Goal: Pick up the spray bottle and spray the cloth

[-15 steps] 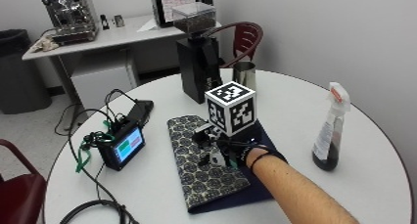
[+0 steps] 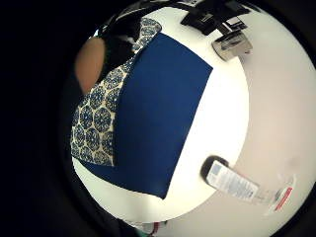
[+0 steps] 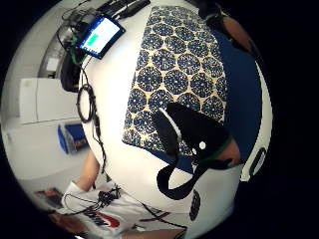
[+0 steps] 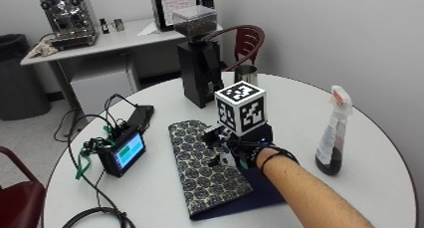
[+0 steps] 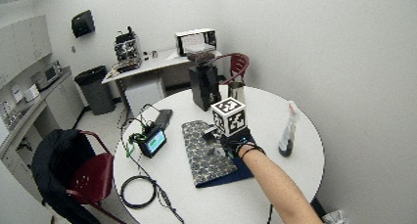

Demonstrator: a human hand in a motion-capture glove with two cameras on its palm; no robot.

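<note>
Round white table (image 4: 165,208); patterned blue cloth (image 4: 205,168); dark-liquid spray bottle (image 4: 331,138) upright; right hand (image 4: 248,151) grip unclear.

Cloth (image 4: 205,163) mid-frame: cream w/ navy hexagon-flower medallions, plain navy underside. Spray bottle (image 4: 331,138) at right: clear w/ dark brown liquid, white head (red bit on top). Glove on the right hand (image 4: 248,151) black, table (image 4: 371,183) white.

No text can be read; the spray bottle (image 4: 331,138) label is too small to make out.
</note>
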